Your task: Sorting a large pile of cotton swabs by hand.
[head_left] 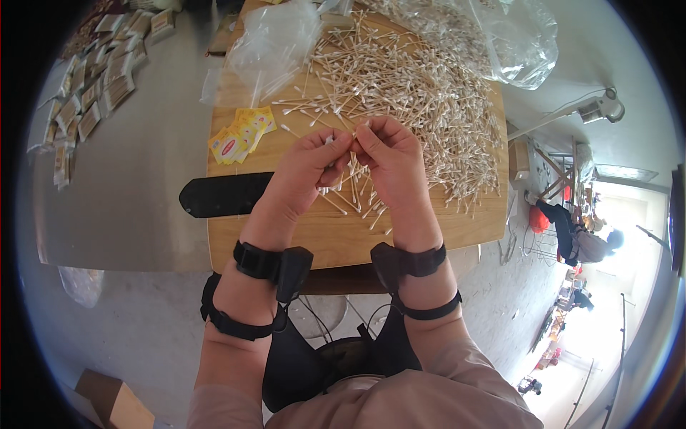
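Over the near part of a wooden board (457, 229), my two hands meet with fingertips almost touching. My left hand (309, 163) is closed, and the white tip of a cotton swab shows between its thumb and fingers. Thumb and forefinger of my right hand (393, 154) are pinched together; what they hold is too small to make out. Just beyond and to the right spreads a big loose heap of cotton swabs (436, 100). Several yellow printed cards (244, 136) lie fanned out left of my left hand. A flat black strip (225, 195) sits beside my left wrist.
A clear plastic bag (275, 46) rests at the board's far left, another (525, 46) at its far right. Many small packs (118, 82) cover the far left of the metal table (153, 179). A lamp (600, 109) stands at right; a person (589, 245) sits farther off.
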Demonstrator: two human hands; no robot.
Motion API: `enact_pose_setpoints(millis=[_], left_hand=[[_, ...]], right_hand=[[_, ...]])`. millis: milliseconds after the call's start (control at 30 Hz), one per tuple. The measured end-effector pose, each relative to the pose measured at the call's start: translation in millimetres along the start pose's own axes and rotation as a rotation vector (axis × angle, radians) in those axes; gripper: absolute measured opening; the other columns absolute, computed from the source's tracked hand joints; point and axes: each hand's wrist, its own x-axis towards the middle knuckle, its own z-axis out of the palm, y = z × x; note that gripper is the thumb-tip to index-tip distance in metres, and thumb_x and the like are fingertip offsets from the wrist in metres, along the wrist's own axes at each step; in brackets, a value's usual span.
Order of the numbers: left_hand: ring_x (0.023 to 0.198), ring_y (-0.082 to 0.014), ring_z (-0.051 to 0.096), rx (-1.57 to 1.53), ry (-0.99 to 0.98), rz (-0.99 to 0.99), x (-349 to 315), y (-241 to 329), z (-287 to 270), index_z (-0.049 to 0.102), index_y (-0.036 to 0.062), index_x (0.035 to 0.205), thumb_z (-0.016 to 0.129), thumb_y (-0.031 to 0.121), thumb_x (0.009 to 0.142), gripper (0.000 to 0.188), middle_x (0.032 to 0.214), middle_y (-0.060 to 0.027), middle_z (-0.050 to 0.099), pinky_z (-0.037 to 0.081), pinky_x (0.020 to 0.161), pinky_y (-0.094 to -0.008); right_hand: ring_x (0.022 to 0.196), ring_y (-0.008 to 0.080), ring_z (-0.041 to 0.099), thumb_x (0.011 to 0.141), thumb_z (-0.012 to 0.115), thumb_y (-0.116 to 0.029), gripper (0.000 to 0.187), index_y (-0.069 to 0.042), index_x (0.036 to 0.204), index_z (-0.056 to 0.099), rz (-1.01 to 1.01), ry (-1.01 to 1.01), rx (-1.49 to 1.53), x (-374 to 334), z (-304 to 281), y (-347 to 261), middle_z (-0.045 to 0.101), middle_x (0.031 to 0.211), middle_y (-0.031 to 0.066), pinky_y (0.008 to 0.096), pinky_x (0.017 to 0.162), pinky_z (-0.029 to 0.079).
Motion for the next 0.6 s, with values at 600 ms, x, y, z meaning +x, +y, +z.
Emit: enact_pose_setpoints(millis=[600], left_hand=[[0.043, -0.0057, 0.03, -0.165, 0.267, -0.019, 5, 4, -6, 0.048, 0.0102, 0.081, 0.048, 0.04, 0.095, 0.033, 0.059, 0.0028, 0.04, 0.02, 0.037, -0.0198]], right_hand=[[0.072, 0.0067, 0.054, 0.085, 0.063, -0.007, 0.022, -0.001, 0.107, 0.061, -0.185, 0.232, -0.52, -43, -66, -12, 0.059, 0.086, 0.0004, 0.0202, 0.062, 0.046]])
